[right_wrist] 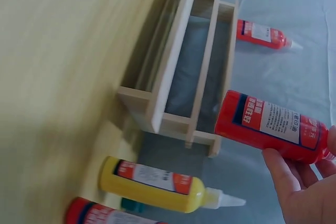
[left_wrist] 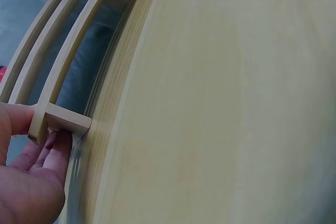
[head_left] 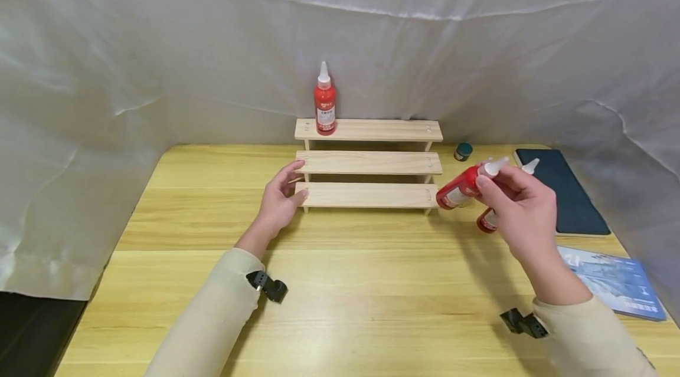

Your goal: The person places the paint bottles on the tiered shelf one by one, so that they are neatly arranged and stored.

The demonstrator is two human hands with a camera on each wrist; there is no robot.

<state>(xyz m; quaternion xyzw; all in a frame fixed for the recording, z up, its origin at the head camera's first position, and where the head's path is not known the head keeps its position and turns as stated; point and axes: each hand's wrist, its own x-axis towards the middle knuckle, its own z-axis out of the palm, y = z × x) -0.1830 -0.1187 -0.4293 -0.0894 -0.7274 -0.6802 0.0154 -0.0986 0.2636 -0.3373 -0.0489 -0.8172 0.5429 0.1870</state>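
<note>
A three-tiered wooden rack point(head_left: 366, 195) stands on the table. My left hand point(head_left: 280, 197) grips its left end, thumb on the lowest step and fingers behind; in the left wrist view thumb and fingers point(left_wrist: 59, 157) lie either side of the board. Tilted in my right hand point(head_left: 523, 206) is a red bottle point(head_left: 458, 189) with a white nozzle, pinched near its neck just off the rack's right end. Another red bottle point(head_left: 325, 107) stands upright at the left of the top step. Below the held one, the right wrist view shows a yellow bottle point(right_wrist: 152, 184) and a further red bottle point(right_wrist: 105, 216).
A small dark-green jar point(head_left: 463, 151) sits behind the bottles on the right. Further right lie a dark notebook point(head_left: 574, 194) and a blue printed booklet point(head_left: 616, 282). Grey cloth point(head_left: 239, 41) hangs behind the table point(head_left: 340, 306) and along its sides.
</note>
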